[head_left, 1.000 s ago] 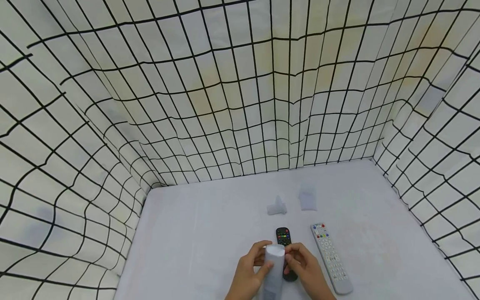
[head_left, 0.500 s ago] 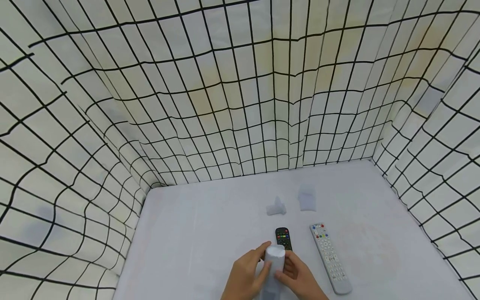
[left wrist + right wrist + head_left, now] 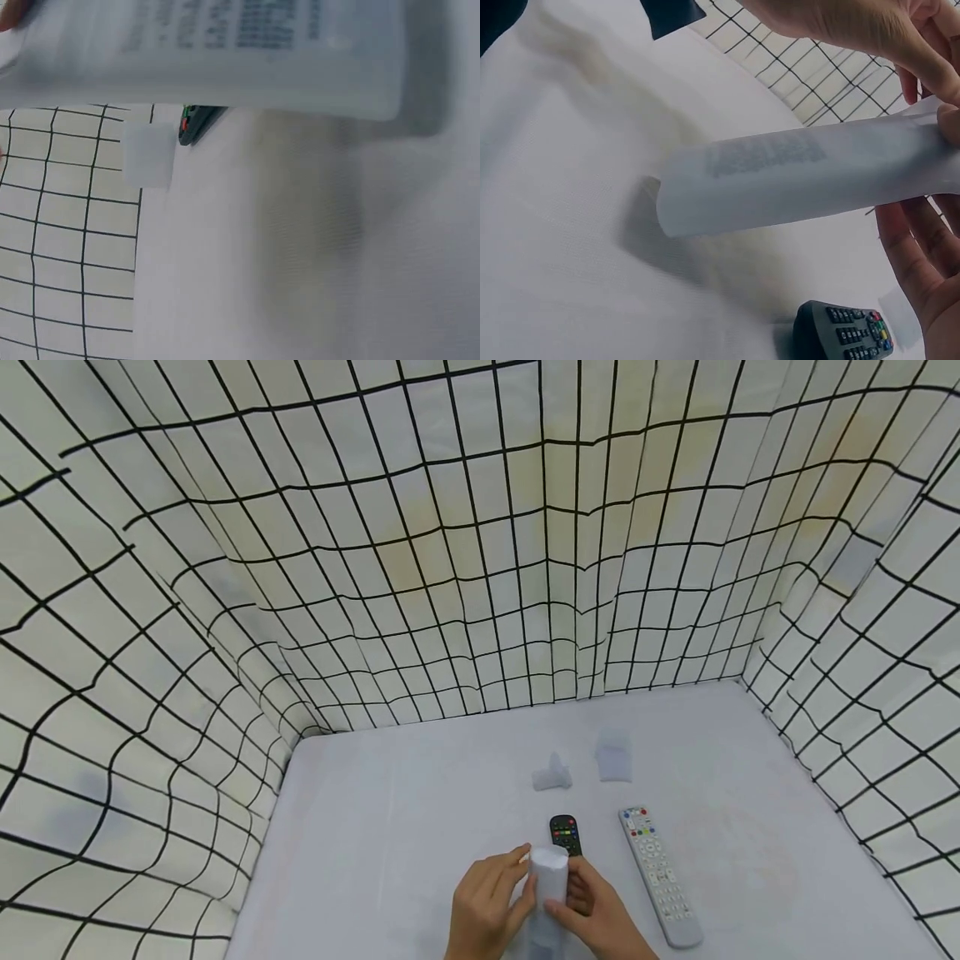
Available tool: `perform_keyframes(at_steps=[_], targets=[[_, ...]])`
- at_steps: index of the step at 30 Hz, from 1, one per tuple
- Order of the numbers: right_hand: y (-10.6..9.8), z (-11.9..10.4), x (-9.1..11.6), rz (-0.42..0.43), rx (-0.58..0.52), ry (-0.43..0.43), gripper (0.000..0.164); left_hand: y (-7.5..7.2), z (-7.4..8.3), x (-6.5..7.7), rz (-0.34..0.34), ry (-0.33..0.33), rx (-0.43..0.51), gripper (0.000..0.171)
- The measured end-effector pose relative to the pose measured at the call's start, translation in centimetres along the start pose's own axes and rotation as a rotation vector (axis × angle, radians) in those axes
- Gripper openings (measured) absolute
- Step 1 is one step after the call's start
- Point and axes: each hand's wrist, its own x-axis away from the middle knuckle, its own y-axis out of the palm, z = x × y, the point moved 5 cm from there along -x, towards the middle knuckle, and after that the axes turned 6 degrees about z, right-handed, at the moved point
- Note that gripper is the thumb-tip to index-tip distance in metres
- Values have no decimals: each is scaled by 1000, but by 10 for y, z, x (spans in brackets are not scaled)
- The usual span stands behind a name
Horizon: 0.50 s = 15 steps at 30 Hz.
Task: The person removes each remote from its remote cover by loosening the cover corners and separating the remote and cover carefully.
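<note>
A rolled sheet of white paper stands toward me at the front of the table, with printed text showing through it in both wrist views. My left hand holds its left side near the top end, thumb in front. On the other side, my right hand pinches the roll, thumb on the near face. A black remote lies just beyond; the roll and right hand cover its lower part. In the right wrist view the roll slants across above the white cloth, its near end casting a shadow.
A grey remote lies to the right of my right hand. Farther back are a crumpled translucent wrapper and a flat translucent pouch. White curtains with a black grid surround the white-covered table at the back and sides.
My right hand has come in against the roll, its thumb now on the near face, covering more of the black remote. My left hand has shifted slightly left.
</note>
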Motion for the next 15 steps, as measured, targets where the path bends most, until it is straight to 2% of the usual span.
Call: perform_keyframes(at_steps=[4, 9, 15], targets=[[1, -4, -1, -14, 28, -13, 49, 1, 2, 0, 92, 34, -45, 24], [4, -7, 1, -26, 77, -39, 46, 1, 2, -3, 187, 22, -68, 25], [4, -8, 3, -30, 105, -22, 44, -3, -3, -8, 226, -24, -46, 25]])
